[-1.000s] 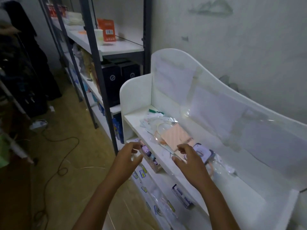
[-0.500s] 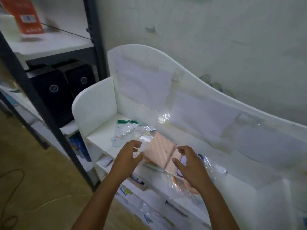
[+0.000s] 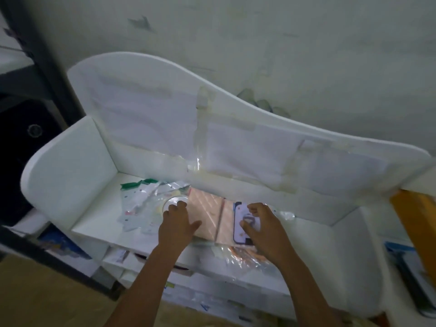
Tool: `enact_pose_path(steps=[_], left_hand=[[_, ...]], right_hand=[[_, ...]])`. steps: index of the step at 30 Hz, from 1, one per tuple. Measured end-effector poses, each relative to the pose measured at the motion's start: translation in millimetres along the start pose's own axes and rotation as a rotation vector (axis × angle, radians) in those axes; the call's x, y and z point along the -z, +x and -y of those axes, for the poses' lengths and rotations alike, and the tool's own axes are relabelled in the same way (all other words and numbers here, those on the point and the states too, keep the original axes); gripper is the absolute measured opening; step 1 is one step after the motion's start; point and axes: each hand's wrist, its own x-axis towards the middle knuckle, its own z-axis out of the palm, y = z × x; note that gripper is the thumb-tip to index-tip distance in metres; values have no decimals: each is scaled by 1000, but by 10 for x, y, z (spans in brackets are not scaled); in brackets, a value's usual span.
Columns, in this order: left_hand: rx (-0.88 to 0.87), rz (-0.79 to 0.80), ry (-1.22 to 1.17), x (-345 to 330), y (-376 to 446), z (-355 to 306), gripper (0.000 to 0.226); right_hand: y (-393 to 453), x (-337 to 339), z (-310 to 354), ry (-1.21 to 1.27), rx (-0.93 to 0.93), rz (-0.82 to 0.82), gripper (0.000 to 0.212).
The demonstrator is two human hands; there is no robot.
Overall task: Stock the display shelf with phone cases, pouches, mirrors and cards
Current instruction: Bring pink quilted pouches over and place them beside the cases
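Observation:
A white display shelf [image 3: 94, 223] with a curved back board stands against the wall. On its top tier lies a pile: clear plastic pouches with a green strip [image 3: 141, 199], a round white mirror [image 3: 173, 199], a pink ribbed pouch [image 3: 207, 215] and a white phone case with a dark rim [image 3: 241, 228]. My left hand [image 3: 175, 226] rests on the mirror's edge, its fingers fairly straight and its thumb spread onto the pink pouch. My right hand [image 3: 264, 228] curls its fingers and thumb over the phone case. Crinkled plastic wrap [image 3: 245, 256] spills over the front edge below it.
A dark metal rack post [image 3: 44, 74] and black boxes [image 3: 21, 152] stand to the left. Lower tiers [image 3: 212, 300] hold small packaged items. An orange-yellow box [image 3: 417, 223] and a blue-edged item [image 3: 405, 263] sit at the right. The wall is close behind.
The view has swung right and closer to the shelf. Both hands have reached forward onto the pile; the left now touches the mirror and pouch, the right curls over the phone case.

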Motion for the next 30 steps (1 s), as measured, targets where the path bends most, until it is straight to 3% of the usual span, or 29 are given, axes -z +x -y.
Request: enact_pose_path(steps=[8, 11, 14, 18, 22, 26, 30], left_hand=[[172, 16, -143, 47, 50, -150, 77], [172, 49, -210, 93, 84, -110, 57], [170, -21, -340, 189, 35, -151, 34], [217, -90, -619, 307, -85, -90, 34], [284, -100, -1082, 340, -184, 118, 48], [282, -14, -1426, 366, -335, 188, 47], [249, 5, -1541, 325, -462, 240, 45]], right_hand=[[-78, 107, -180, 35, -21, -21, 47], [-55, 157, -224, 38, -9, -19, 45], [-8, 200, -249, 35, -20, -11, 42], [-1, 214, -325, -5, -58, 2, 40], [-15, 153, -462, -71, -140, -9, 36], [-2, -24, -512, -139, -218, -32, 48], [47, -257, -579, -171, -282, -30, 71]])
